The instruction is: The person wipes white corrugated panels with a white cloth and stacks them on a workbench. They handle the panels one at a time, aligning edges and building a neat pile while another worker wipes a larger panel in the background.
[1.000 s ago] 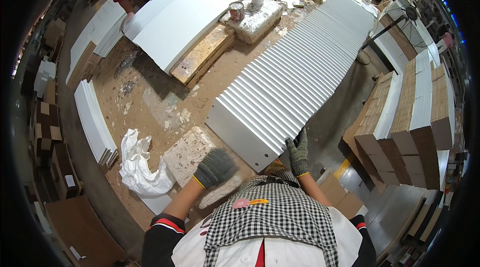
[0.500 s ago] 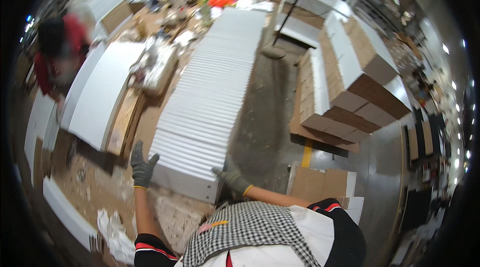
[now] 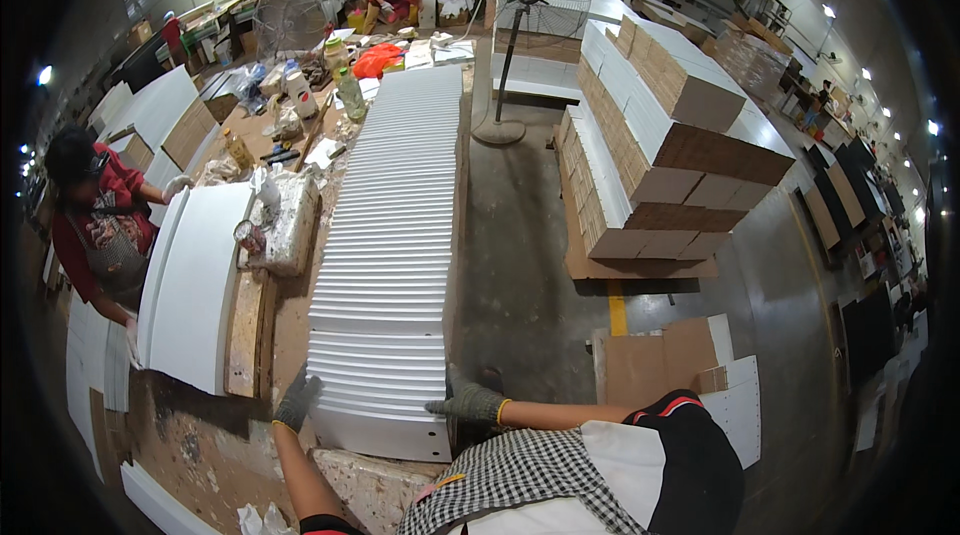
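A long row of white panels (image 3: 395, 185) stands on edge, packed face to face and running away from me. A seam sets off the nearest bunch of white panels (image 3: 380, 370) from the rest. My left hand (image 3: 298, 400), in a grey knit glove, presses against the left side of this bunch. Opposite it, my gloved right hand (image 3: 472, 403) clasps the right side, its fingertips over the top edge. Between them the two hands grip the bunch; the fingers on its sides are partly hidden. Small dark holes show in the front panel's right end.
At left a co-worker (image 3: 100, 205) in red handles a stack of white boards (image 3: 200, 285). Bottles (image 3: 350, 95) and clutter cover the far bench. Right of the aisle are stacked panels on a pallet (image 3: 650, 160), a standing fan (image 3: 510, 55) and flat cardboard (image 3: 640, 365).
My left hand, spread beside the row before, now presses on its side. My right hand has closed in on the other side. A seam now shows behind the near panels. My view has tilted up.
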The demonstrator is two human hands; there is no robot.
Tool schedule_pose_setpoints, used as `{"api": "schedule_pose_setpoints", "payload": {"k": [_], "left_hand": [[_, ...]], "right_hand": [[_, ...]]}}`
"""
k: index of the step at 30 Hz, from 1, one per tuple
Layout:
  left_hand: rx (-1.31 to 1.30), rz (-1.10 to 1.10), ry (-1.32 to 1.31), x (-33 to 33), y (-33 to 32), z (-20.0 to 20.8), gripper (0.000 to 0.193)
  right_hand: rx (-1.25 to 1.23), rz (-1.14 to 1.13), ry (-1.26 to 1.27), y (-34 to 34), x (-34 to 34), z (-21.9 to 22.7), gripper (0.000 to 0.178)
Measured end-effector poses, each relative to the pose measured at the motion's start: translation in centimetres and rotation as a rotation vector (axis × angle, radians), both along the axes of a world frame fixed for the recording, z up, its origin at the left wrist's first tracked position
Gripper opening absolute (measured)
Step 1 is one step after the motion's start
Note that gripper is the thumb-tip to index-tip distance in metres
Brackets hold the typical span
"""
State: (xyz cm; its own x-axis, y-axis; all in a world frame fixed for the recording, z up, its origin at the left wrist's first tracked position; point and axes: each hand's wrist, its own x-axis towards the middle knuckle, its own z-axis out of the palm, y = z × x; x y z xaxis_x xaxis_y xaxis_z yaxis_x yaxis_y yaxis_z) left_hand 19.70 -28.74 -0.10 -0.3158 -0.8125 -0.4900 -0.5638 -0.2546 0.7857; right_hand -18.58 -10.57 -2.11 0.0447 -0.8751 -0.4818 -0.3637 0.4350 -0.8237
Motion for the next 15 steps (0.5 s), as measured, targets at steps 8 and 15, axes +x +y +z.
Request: {"api": "schedule_pose_setpoints", "payload": {"k": [8, 15], "left_hand": [[-0.536, -0.331, -0.067, -2.3, -14.9, -7.7, 0.055], [-0.353, -0.305, -0.222, -5.0, -14.0, -7.2, 0.046]], "right_hand": [[-0.295, -0.001, 0.502, -9.4, -6.6, -2.7, 0.091], [0.056, -0.352, -0.057, -8.3, -3.7, 1.8, 0.125]]}}
